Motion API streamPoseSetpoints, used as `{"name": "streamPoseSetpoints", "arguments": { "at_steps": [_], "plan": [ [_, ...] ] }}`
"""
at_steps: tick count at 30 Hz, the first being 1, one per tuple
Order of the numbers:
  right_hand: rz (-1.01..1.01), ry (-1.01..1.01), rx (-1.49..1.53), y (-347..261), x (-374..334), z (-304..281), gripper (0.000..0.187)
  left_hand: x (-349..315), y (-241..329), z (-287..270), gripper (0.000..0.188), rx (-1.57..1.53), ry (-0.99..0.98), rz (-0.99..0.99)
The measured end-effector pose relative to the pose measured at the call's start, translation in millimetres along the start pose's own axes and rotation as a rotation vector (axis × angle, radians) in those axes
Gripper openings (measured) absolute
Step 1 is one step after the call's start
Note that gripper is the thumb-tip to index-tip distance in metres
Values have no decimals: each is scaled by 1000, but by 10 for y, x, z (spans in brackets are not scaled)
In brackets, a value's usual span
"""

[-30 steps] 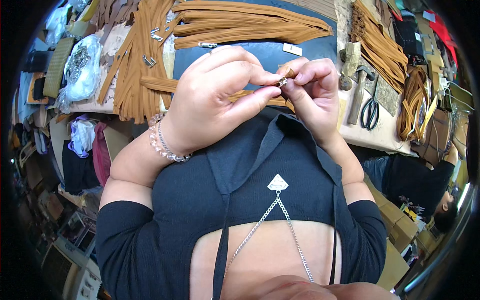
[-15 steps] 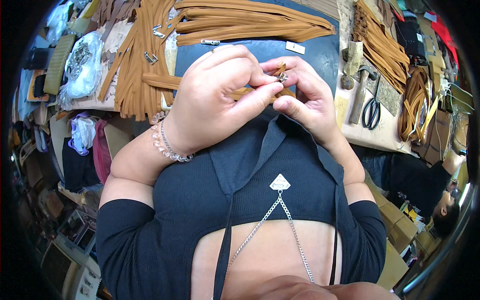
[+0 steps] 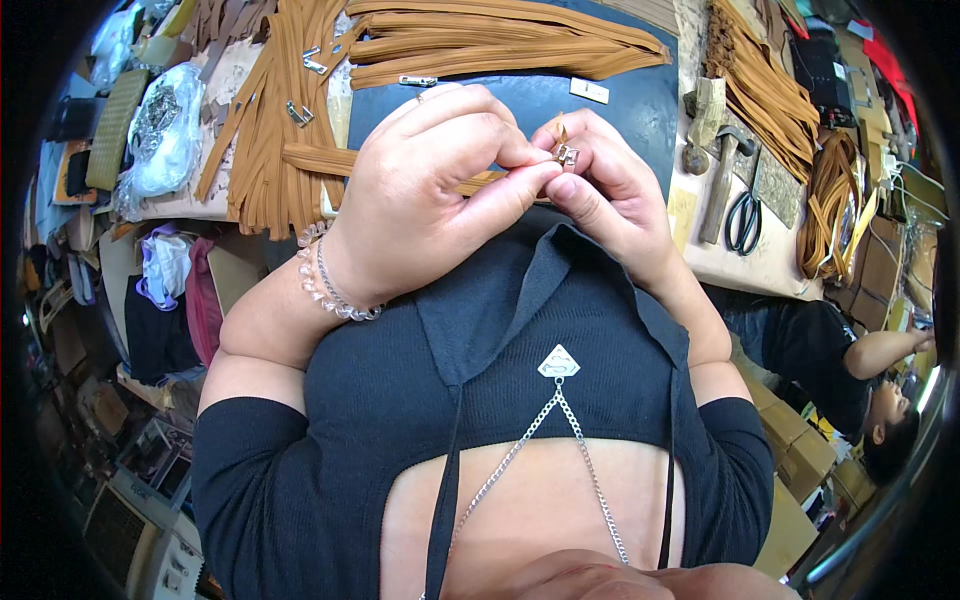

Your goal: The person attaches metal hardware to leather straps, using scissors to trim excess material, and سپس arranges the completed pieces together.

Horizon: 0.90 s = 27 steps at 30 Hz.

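A brown zipper (image 3: 318, 158) runs from the left behind my left hand to my fingertips. My left hand (image 3: 440, 180) is closed in a pinch on the zipper's end. A small shiny metal zipper slider (image 3: 567, 155) shows between the two hands. Closed around that slider is my right hand (image 3: 615, 190), thumb below it and bent fingers above, with a bit of brown tape standing up behind. How the slider sits on the tape is hidden by my fingers. Beyond my hands, a loose metal slider with a pull (image 3: 418, 81) lies on the dark blue board (image 3: 400, 110).
Bundles of brown zippers (image 3: 500, 40) lie across the board, more (image 3: 285, 200) hang over the table's left edge. On the right are a hammer (image 3: 722, 190), black scissors (image 3: 744, 222) and a coil of brown zipper (image 3: 830, 210). Another person (image 3: 850, 370) is at the far right.
My hands have shifted slightly, and the right fingers have turned so more of the slider shows. The tape end behind it stands higher. The other person's arm has moved.
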State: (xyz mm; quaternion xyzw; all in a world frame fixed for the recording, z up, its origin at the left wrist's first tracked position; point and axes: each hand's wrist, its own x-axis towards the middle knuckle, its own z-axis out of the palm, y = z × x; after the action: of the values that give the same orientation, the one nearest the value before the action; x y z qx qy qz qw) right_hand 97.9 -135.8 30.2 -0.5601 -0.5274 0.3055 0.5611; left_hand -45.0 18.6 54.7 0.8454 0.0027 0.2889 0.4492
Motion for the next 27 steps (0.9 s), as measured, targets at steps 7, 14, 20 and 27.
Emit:
{"name": "streamPoseSetpoints", "arguments": {
  "at_steps": [7,14,20,27],
  "plan": [
    [-69,13,-277,-73,53,-11,12,-34,-38,79,15,-192,-67,-217],
    [-81,-46,-382,-3,81,26,8,-129,-223,150,8,-294,-103,-267],
    [-93,135,-388,50,140,121,11,-113,-284,184,14,-1,34,19],
    [-135,191,-423,220,136,143,12,-118,-300,182,13,189,43,150]
  ]
}}
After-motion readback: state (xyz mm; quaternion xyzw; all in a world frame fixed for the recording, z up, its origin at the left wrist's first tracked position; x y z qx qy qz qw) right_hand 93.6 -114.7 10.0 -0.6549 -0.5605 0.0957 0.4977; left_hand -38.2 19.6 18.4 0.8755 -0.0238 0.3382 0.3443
